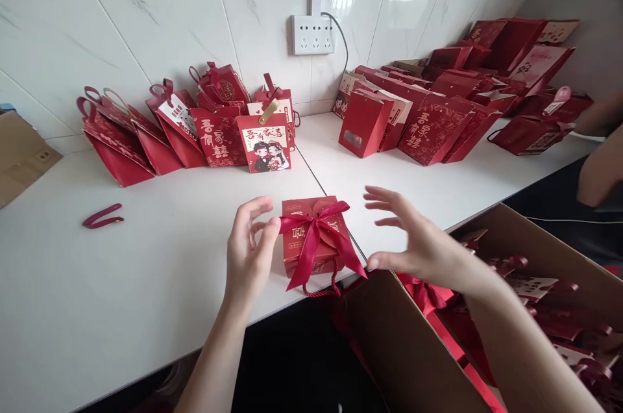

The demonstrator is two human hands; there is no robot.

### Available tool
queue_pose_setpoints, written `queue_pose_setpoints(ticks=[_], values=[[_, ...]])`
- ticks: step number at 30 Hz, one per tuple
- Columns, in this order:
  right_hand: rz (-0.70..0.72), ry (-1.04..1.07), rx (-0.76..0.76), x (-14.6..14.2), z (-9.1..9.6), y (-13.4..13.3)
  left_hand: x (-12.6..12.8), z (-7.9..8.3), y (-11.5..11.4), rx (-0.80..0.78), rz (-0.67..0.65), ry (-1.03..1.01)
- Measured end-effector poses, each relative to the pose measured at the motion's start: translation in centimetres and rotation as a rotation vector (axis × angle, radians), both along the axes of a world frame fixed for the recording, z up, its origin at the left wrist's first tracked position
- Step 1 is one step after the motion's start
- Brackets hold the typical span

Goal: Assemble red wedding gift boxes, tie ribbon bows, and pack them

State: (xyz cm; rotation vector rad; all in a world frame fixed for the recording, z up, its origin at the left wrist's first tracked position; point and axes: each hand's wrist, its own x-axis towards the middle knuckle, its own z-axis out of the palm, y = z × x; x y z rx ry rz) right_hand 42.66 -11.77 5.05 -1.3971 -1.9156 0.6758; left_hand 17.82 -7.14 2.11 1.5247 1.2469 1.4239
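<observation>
A small red gift box [292, 254] with gold lettering sits near the front edge of the white table. A dark-red satin ribbon bow [316, 225] lies across its top, and a twisted red cord handle [321, 293] hangs at its front. My left hand [250, 244] is at the box's left side, fingers curved and apart from the thumb. The thumb tip meets the bow's left loop, or is just beside it; I cannot tell which. My right hand [402, 231] hovers right of the box, fingers spread, holding nothing.
Red gift bags [219, 137] line the wall at left; more red boxes [435, 127] crowd the right. A loose strap [103, 215] lies at left. An open carton [389, 328] of red packages stands at front right. Another person's arm [601, 169] shows at the right edge.
</observation>
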Motion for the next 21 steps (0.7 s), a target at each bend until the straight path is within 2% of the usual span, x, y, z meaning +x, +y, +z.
queue_pose_setpoints(ticks=[2,4,6,10,13,15,17,19,21], values=[[0.079,0.018,0.043,-1.6,-1.4,0.9,-0.2,-0.3,0.2,-0.175,-0.065,-0.019],[0.141,0.02,0.027,-2.9,-2.6,1.6,-0.3,-0.3,0.3,-0.262,-0.132,-0.01],[0.16,0.033,0.011,-3.7,-3.3,1.8,-0.5,-0.1,0.1,-0.256,-0.144,0.018],[0.145,0.078,0.044,-3.9,-3.8,1.5,-0.3,0.5,-0.7,-0.13,-0.09,0.026],[0.119,0.085,0.088,-3.7,-4.1,1.0,0.4,0.7,-1.6,0.083,-0.007,0.047],[0.094,0.09,0.14,-3.6,-4.4,0.7,0.8,0.6,-2.3,0.32,0.032,0.113],[0.071,0.101,0.212,-3.6,-4.7,0.4,1.1,0.5,-2.9,0.601,0.004,0.229],[0.058,0.119,0.286,-3.5,-5.0,0.1,1.3,0.4,-3.4,0.852,-0.078,0.374],[0.047,0.148,0.334,-3.5,-5.3,-0.2,1.7,0.4,-3.9,1.003,-0.142,0.494]])
